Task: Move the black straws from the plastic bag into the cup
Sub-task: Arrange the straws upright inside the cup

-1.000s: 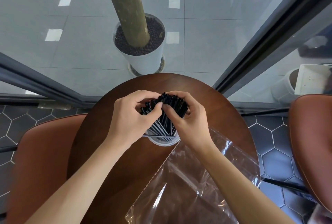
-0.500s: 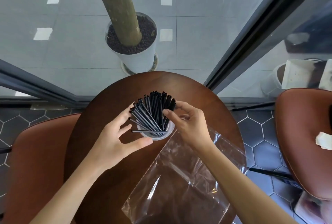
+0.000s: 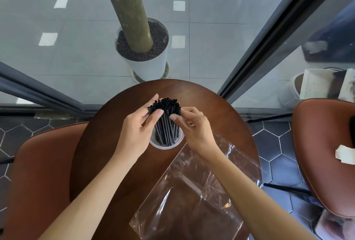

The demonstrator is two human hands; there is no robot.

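A: Item one, far left?
B: Brown leather-look chair seat (image 3: 44, 172), smooth, rounded edge. Next, round dark wooden table (image 3: 99, 162), polished.

A: Hands?
B: Left hand (image 3: 136, 132), fingers curved, thumb and fingertips touching the left side of the black straws (image 3: 166, 120). Right hand (image 3: 194, 128), thumb and forefinger pinching the bundle's right side near the tops.

A: Container?
B: Clear plastic cup (image 3: 166, 142), round rim, upright at table centre; holds the whole bundle of thin, matte straws.

A: Change from half a second ago?
B: Straws were fanned loose, one lying across the rim; now gathered upright. Left hand has risen from beside the cup to the straw tops.

A: Further right?
B: Transparent plastic bag (image 3: 194, 197), crinkled, glossy, flat on the table, no straws seen inside. Second brown chair (image 3: 322, 153) at far right.
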